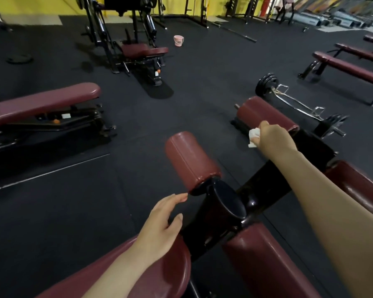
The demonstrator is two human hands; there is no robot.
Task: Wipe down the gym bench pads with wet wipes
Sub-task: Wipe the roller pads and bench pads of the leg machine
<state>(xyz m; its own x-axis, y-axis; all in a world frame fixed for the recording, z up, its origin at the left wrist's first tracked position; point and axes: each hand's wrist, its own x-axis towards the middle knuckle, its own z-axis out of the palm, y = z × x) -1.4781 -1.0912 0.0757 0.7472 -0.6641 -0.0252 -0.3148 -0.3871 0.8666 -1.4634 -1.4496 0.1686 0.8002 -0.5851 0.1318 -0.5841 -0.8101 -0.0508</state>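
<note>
I stand over a bench with maroon pads on a black frame point(265, 186). My right hand point(274, 139) grips a crumpled white wet wipe point(253, 135) against the near end of the far roller pad point(261, 114). A second maroon roller pad point(190, 158) sticks up in the middle. My left hand point(162, 226) rests open on the end of the seat pad point(170, 274) at the bottom, with its fingers stretched toward that middle roller. Another long maroon pad point(265, 263) lies at the lower right.
A low maroon bench point(43, 102) stands at the left and flat benches point(345, 66) at the right. A loaded curl bar point(297, 102) lies on the black rubber floor beyond the far roller. A pink bucket point(178, 40) and a weight machine point(127, 39) stand further back.
</note>
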